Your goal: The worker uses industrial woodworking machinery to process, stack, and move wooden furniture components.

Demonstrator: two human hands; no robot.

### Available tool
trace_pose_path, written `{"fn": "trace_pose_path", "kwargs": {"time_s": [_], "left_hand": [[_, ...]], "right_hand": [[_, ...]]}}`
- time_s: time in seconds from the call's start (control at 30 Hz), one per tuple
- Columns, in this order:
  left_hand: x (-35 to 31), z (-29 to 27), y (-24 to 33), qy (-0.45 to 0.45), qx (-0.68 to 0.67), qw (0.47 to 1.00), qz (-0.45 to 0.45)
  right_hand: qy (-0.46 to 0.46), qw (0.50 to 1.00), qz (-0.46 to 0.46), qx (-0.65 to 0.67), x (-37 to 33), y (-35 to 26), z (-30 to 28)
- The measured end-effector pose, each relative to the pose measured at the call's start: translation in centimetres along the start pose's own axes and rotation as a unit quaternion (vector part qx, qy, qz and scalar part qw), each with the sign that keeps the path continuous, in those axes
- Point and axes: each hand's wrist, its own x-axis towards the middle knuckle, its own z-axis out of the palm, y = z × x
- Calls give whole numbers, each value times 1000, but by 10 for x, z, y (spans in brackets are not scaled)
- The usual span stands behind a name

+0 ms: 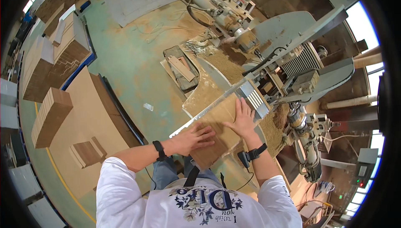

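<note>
A flat light-brown wooden board [222,114] lies on the machine's feed table, against a long metal fence [209,110]. My right hand [243,121] rests on the board's right part, fingers stretched forward and thumb spread to the left. At the near side of the board, a darker brown wooden block [209,153] faces my body. My left hand [193,139] lies over the block's upper left edge with its fingers extended to the right. Neither hand is wrapped round anything. Just beyond my right fingertips sits a slotted metal plate [254,98].
Motorised spindle units [246,38] stand beyond the table, another [303,123] to the right. Sawdust [223,63] is heaped around them. Wood scraps [181,68] lie in a tray on the floor. At left, a large board [90,103] carries stacked wooden pieces [51,115].
</note>
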Motion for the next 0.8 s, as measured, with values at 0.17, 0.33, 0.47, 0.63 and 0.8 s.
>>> {"fn": "trace_pose_path", "kwargs": {"time_s": [0.17, 0.33, 0.47, 0.63, 0.8], "left_hand": [[0, -7, 10, -29, 30, 999, -9], [-19, 21, 25, 36, 110, 989, -88], [-32, -5, 45, 72, 46, 962, -260], [-54, 48, 69, 194, -208, 827, -485], [-38, 94, 79, 385, -668, 425, -474]], "right_hand": [[-7, 1000, -6, -10, 4, -7, 9], [-9, 999, -43, 28, 6, -4, 2], [57, 995, -61, 62, 1, 16, -3], [-58, 993, 38, 92, 10, 30, -17], [-133, 990, 23, 32, 38, 13, -23]]}}
